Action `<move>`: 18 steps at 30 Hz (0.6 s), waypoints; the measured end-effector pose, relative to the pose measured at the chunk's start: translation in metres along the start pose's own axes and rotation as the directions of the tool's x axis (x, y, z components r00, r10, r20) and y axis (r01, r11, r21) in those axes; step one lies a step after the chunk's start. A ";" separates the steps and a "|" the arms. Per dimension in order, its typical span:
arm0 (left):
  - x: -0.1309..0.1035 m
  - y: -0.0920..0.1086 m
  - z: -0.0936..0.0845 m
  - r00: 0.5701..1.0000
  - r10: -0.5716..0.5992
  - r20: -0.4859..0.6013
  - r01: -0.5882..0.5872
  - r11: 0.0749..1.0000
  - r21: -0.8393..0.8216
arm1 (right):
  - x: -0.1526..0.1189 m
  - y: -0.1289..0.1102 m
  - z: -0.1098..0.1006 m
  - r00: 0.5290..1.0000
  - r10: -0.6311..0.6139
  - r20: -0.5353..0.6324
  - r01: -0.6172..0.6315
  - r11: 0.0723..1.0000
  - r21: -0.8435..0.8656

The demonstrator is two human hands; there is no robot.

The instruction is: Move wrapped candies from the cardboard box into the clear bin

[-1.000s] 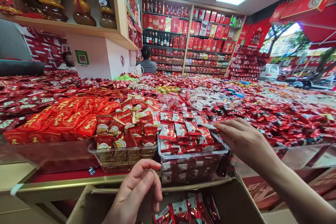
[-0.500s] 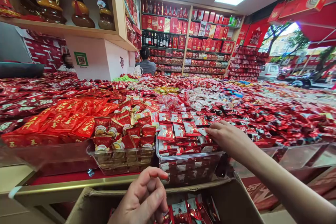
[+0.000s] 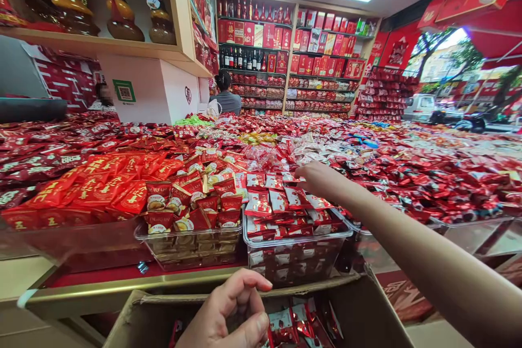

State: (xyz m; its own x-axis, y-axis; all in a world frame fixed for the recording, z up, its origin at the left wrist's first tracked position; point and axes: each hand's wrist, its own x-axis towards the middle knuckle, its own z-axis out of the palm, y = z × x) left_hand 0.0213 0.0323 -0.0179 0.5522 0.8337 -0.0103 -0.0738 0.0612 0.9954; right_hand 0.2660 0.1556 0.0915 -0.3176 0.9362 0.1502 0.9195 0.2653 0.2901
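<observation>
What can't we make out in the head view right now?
- Right hand: whether it grips a packet; the hand itself hides its fingertips.
- Carton: near end cut off by the bottom edge.
- Carton packets: number unclear; left hand covers part, the bottom edge cuts off more.
- Wine bottles at the back: label text too small.
</observation>
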 end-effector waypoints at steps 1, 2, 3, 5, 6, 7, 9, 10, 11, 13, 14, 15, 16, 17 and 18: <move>0.000 -0.001 0.000 1.000 0.002 0.005 -0.002 1.000 0.010 | 0.009 0.000 0.003 1.000 -0.007 0.008 0.007 1.000 0.000; 0.000 -0.002 0.000 1.000 0.002 0.010 -0.002 1.000 0.020 | 0.016 0.000 0.006 1.000 -0.015 0.017 0.015 1.000 -0.002; 0.000 -0.003 -0.001 1.000 0.001 0.018 -0.002 1.000 0.030 | 0.022 0.001 0.008 0.999 -0.023 0.025 0.023 1.000 -0.004; 0.000 -0.004 -0.001 0.999 0.002 0.036 -0.004 0.999 0.052 | 0.029 0.002 0.011 0.999 -0.033 0.042 0.033 0.999 -0.008; 0.000 -0.004 -0.001 0.999 0.004 0.046 -0.007 0.998 0.066 | 0.031 0.002 0.012 0.998 -0.032 0.050 0.032 0.999 -0.011; 0.000 -0.004 -0.002 0.998 0.007 0.055 -0.012 0.997 0.081 | 0.032 0.003 0.012 0.998 -0.026 0.058 0.027 1.000 -0.014; 0.000 -0.005 -0.003 0.997 0.011 0.070 -0.019 0.993 0.117 | 0.033 0.003 0.013 0.998 -0.010 0.068 0.011 1.000 -0.017; 0.001 -0.006 -0.004 0.997 0.014 0.074 -0.023 0.991 0.135 | 0.033 0.003 0.014 0.998 -0.003 0.070 0.005 1.000 -0.017; 0.001 -0.006 -0.005 0.997 0.020 0.079 -0.032 0.988 0.153 | 0.033 0.003 0.014 0.998 0.000 0.070 0.001 1.000 -0.016; 0.002 -0.006 -0.006 0.993 0.036 0.113 -0.058 0.979 0.195 | 0.031 0.004 0.013 0.998 -0.002 0.066 0.002 1.000 -0.006; 0.002 -0.006 -0.006 0.991 0.041 0.128 -0.068 0.973 0.220 | 0.030 0.005 0.011 0.998 -0.005 0.061 0.005 1.000 0.001; 0.002 -0.005 -0.007 0.989 0.042 0.139 -0.075 0.967 0.245 | 0.028 0.006 0.010 0.999 -0.009 0.054 0.009 1.000 0.009; 0.002 -0.004 -0.007 0.988 0.041 0.147 -0.080 0.960 0.269 | 0.025 0.006 0.008 0.999 -0.013 0.047 0.012 1.000 0.018; 0.002 -0.003 -0.007 0.987 0.039 0.155 -0.083 0.953 0.290 | 0.022 0.007 0.006 0.999 -0.017 0.043 0.016 1.000 0.027; 0.002 -0.002 -0.007 0.987 0.037 0.156 -0.085 0.946 0.312 | 0.018 0.006 0.005 0.999 -0.023 0.045 0.021 0.999 0.037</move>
State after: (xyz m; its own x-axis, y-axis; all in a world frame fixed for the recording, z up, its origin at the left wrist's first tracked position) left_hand 0.0172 0.0377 -0.0204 0.6718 0.7395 0.0418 0.1421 -0.1841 0.9726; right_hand 0.2670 0.1756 0.0917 -0.3276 0.9394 0.1010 0.9206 0.2933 0.2578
